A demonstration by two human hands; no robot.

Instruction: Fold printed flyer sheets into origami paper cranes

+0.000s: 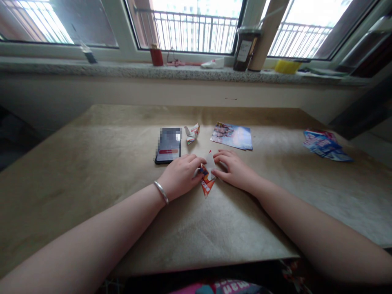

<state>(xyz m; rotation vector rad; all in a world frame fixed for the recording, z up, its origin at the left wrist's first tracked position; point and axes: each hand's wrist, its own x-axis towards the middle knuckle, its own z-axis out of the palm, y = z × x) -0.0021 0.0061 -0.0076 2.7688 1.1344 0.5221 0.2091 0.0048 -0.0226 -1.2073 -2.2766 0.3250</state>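
Note:
A small piece of folded printed paper, orange and red on one side and white on the other, stands on its point on a tan board. My left hand pinches its left side, and a silver bangle circles that wrist. My right hand presses its fingertips against the right side. Part of the paper is hidden behind my fingers. A black smartphone with a pixelated upper screen lies just beyond my left hand. A folded paper crane sits beyond the gap between my hands.
A printed paper sheet lies at the board's far side, and a pile of printed sheets lies to the right. Beyond the board rises a wall below a stone windowsill holding a red cup, a dark jar and a yellow sponge.

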